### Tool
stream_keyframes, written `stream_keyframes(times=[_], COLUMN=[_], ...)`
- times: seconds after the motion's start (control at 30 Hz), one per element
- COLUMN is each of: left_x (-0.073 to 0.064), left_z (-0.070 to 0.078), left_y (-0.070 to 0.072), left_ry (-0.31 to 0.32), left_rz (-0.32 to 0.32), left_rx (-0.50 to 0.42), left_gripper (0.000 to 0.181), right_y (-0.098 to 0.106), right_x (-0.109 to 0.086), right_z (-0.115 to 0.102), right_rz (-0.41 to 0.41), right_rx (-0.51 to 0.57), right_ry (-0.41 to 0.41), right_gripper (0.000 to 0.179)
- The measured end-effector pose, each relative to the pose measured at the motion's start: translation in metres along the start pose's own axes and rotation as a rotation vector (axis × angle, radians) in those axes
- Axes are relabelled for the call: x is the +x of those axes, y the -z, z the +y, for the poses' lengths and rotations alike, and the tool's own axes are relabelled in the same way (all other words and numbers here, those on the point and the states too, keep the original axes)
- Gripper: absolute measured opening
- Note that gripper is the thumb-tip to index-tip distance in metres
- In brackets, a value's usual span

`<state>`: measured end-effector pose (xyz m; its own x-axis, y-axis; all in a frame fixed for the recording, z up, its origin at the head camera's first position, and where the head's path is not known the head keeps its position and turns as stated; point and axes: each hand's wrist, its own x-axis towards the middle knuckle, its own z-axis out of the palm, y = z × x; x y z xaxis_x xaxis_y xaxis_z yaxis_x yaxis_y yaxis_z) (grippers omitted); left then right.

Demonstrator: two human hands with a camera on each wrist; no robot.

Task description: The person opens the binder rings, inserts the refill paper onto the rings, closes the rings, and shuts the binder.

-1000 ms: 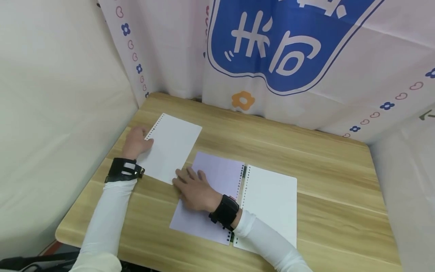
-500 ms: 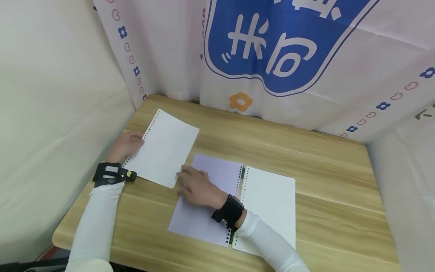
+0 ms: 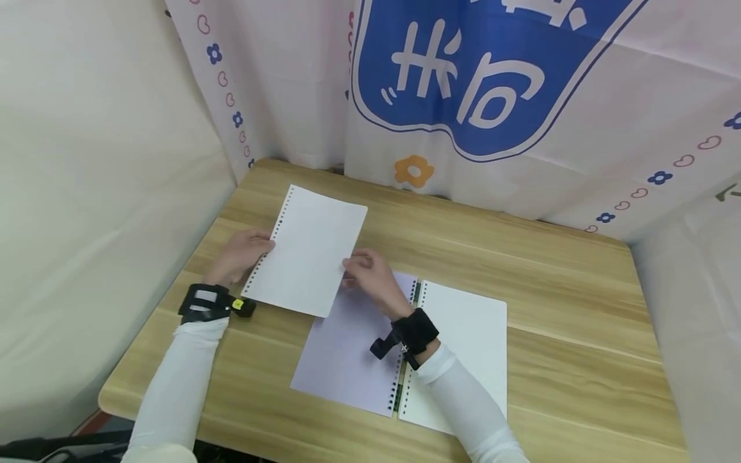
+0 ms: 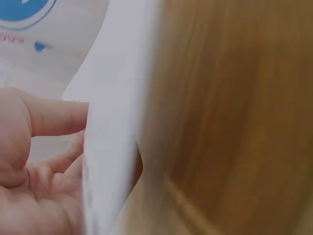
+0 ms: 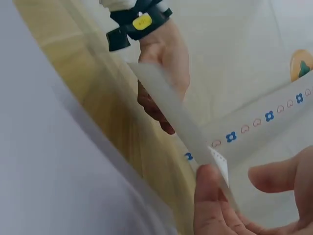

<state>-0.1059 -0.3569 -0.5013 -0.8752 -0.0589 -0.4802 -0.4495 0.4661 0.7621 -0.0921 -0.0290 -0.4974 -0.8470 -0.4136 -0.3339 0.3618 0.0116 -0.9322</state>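
White loose-leaf paper, punched with holes down its left side, is raised at a tilt above the table. At the punched edge my left hand grips it, thumb in front and fingers behind, as the left wrist view shows. My right hand has its curled fingers at the opposite edge; in the right wrist view the thumb and fingers lie on either side of the paper. Under the right hand, an open binder notebook shows a lilac page on the left and white pages on the right.
The wooden table carries the notebook at its middle. A white curtain with a blue printed emblem hangs along the back edge, and pale cloth walls stand at both sides.
The paper has risen from the table and moved to the right, overlapping the lilac page. My left hand carries it, and my right hand has left the page and come to its right edge.
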Motion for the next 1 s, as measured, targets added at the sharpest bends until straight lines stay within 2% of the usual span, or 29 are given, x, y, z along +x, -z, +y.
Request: stream_keyframes(times=[0.2,0.37,0.5,0.67,0.9,1.0], left_x=[-0.004,-0.011,-0.014,-0.019,-0.028,-0.033], left_z=[0.008,0.019,0.028,0.036,0.044,0.049], left_y=[-0.039,-0.064,-0.078,-0.093,-0.112,-0.118], left_ry=[-0.045,-0.060,-0.070,-0.078,-0.128,-0.177], left_rz=[-0.048,-0.064,-0.060,-0.077,-0.182,-0.229], left_rx=[0.013,-0.015,-0.046,-0.066,-0.110,-0.052], left_gripper=[0.056,0.053,0.051,0.051,0.040,0.037], right_y=[0.027,0.046,0.058,0.073,0.101,0.113], right_x=[-0.011,-0.021,-0.026,-0.035,-0.057,-0.070], right_z=[0.007,0.011,0.015,0.019,0.023,0.025], right_rz=[0.133,0.183,0.231,0.289,0.338,0.353], right_rx=[-0.013,-0.164,-0.291,-0.308,-0.286,-0.300], right_ry=[0.003,0.012,0.017,0.038,0.049,0.037], right_gripper=[0.033,0.028,0.034,0.027,0.024,0.026])
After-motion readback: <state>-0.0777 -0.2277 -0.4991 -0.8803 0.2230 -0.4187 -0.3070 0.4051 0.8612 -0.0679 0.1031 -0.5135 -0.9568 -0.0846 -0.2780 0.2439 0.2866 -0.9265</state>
